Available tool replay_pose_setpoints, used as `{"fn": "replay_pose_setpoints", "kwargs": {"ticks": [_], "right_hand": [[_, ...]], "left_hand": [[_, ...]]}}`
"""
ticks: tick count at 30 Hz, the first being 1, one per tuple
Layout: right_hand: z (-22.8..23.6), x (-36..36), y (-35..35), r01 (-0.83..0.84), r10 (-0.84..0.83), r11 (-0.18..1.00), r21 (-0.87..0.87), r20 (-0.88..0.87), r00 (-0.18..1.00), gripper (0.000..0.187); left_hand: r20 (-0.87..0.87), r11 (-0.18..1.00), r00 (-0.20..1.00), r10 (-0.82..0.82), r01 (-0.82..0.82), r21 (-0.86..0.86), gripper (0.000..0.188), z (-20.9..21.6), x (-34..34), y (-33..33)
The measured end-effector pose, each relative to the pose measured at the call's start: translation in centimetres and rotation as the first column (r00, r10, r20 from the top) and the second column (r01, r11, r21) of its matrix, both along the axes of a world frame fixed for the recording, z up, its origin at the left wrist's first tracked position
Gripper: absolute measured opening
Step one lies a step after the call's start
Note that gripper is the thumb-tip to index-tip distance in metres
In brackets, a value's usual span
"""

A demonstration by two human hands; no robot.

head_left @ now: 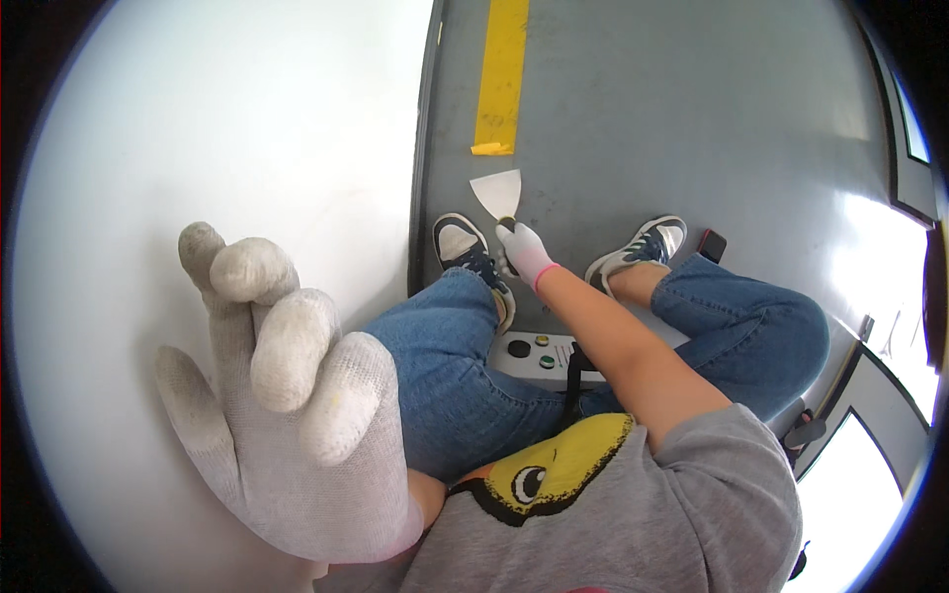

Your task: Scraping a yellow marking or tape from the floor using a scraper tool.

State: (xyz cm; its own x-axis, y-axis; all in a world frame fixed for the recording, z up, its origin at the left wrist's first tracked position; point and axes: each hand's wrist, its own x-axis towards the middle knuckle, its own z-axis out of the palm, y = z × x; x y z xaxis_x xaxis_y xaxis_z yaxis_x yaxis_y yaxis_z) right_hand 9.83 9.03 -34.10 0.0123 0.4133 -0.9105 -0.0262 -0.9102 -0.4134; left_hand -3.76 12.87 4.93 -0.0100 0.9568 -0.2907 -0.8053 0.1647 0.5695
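Note:
My right hand [524,251], in a white work glove with a pink cuff, grips the dark handle of a putty knife [498,192]. Its broad pale blade points away from me, a short way from the near end of a yellow floor tape strip [499,79]. That end of the tape looks loose and folded up. Close to the camera my left hand [297,425], gloved and soiled at the fingertips, is raised in front of the white wall. Its fingers are apart and loosely bent, with nothing in them.
A white wall [257,119] rises along the left of the grey floor [672,109]. Between my legs is a pale panel with round buttons [534,358]. A dark phone [711,245] lies beyond my right knee, near my right shoe [643,247]. Bright framed openings line the right.

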Motion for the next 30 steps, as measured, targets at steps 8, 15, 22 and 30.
{"fn": "replay_pose_setpoints", "kwargs": {"ticks": [8,15,22,30], "right_hand": [[-1.6,-7.8,4.9,0.210,-0.213,0.976,0.059,0.068,0.975,0.023],[2.1,-7.1,10.4,0.757,-0.877,0.444,-0.479,-0.405,0.259,0.026],[-1.3,2.2,0.6,0.172,-0.120,0.968,0.185,-0.262,0.958,0.023],[-0.5,3.0,-5.8,0.117,-0.122,0.992,-0.045,-0.127,0.984,0.024]], "left_hand": [[0.022,0.998,0.998,0.055,-0.056,0.042,0.040,-0.2,0.1,0.5],[0.179,0.985,0.977,0.117,-0.137,0.107,0.047,-1.7,-0.3,0.2],[0.046,0.995,0.999,-0.018,0.013,0.100,0.042,-0.6,-1.1,-0.2],[0.076,0.996,0.997,-0.008,0.000,0.095,0.042,-1.0,-1.2,0.1]]}}
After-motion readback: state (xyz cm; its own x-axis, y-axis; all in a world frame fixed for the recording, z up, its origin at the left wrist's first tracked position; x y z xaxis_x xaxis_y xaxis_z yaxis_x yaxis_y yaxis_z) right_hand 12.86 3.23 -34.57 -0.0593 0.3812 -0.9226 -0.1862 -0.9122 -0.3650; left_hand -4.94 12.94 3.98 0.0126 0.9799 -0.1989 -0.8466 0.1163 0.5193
